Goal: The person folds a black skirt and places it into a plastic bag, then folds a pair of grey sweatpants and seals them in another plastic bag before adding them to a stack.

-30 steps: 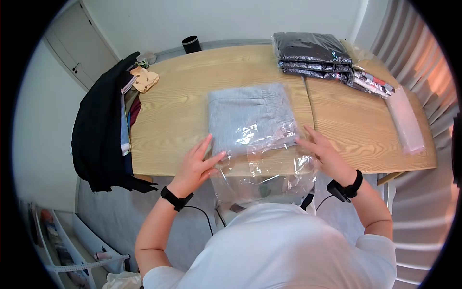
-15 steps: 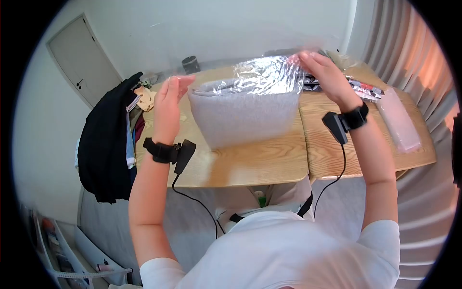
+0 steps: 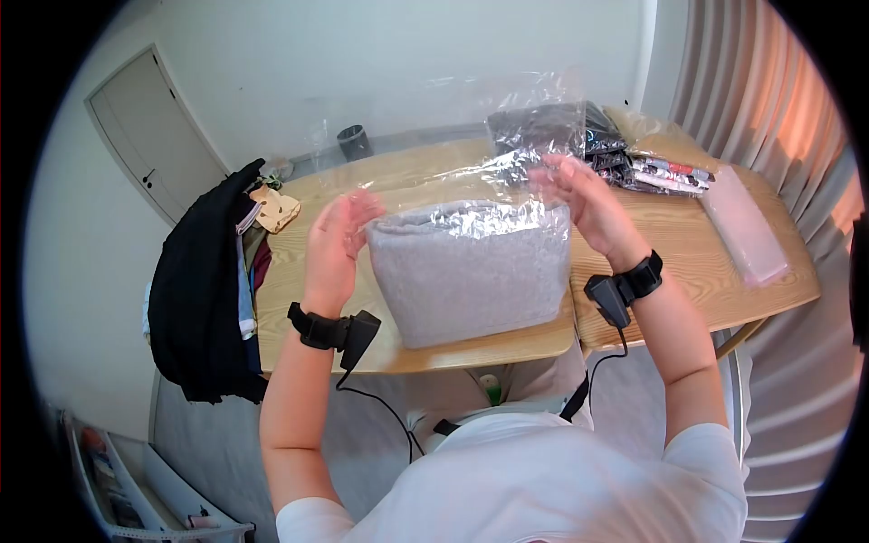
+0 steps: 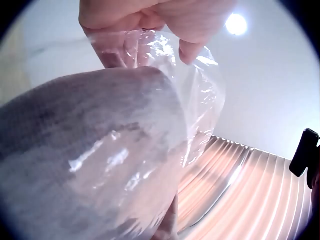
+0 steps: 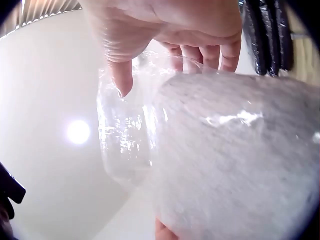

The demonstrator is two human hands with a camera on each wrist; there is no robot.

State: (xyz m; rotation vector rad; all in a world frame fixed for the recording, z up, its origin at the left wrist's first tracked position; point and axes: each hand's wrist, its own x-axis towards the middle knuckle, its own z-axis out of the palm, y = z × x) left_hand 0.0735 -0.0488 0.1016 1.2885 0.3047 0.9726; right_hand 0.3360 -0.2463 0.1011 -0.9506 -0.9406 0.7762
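Note:
A folded light-grey garment (image 3: 475,285) stands upright inside a clear plastic bag (image 3: 507,172), its lower edge close over the table's near edge. My left hand (image 3: 333,244) grips the bag at its left side, above the garment's corner. On the right side, my right hand (image 3: 593,208) holds the bag at about the same height. Loose, shiny film rises past the garment between both hands. In the left wrist view the thumb (image 4: 189,51) lies over the film, with fingers behind it. The right thumb (image 5: 121,80) and fingers straddle the film likewise in the right wrist view.
Dark garments in plastic bags (image 3: 606,136) are stacked at the table's back right. A flat pinkish plastic pack (image 3: 744,226) lies along the right side. Clothes, with a black garment (image 3: 204,290) on top, hang over the left edge. A seam divides the wooden table (image 3: 634,222).
The bagged garment went from lying flat to being raised upright between both hands, its loose film swinging up and away. Since half a second ago, hands and bag have come lower and nearer.

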